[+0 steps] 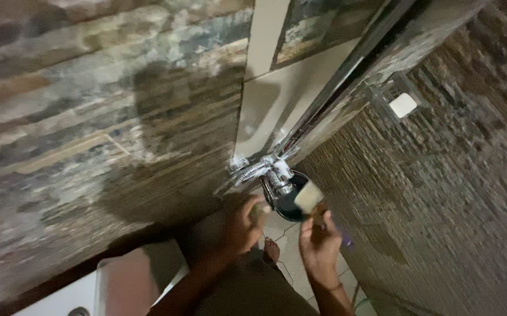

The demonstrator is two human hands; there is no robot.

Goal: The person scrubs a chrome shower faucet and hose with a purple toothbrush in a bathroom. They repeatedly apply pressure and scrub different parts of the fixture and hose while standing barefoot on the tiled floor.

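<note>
Right hand closed around brush, bristles up, long axis pointing up-left at chrome tap in wall corner, just beside it; right hand nearer. Left hand curled on small pale object, below tap; dark bucket under tap
</note>
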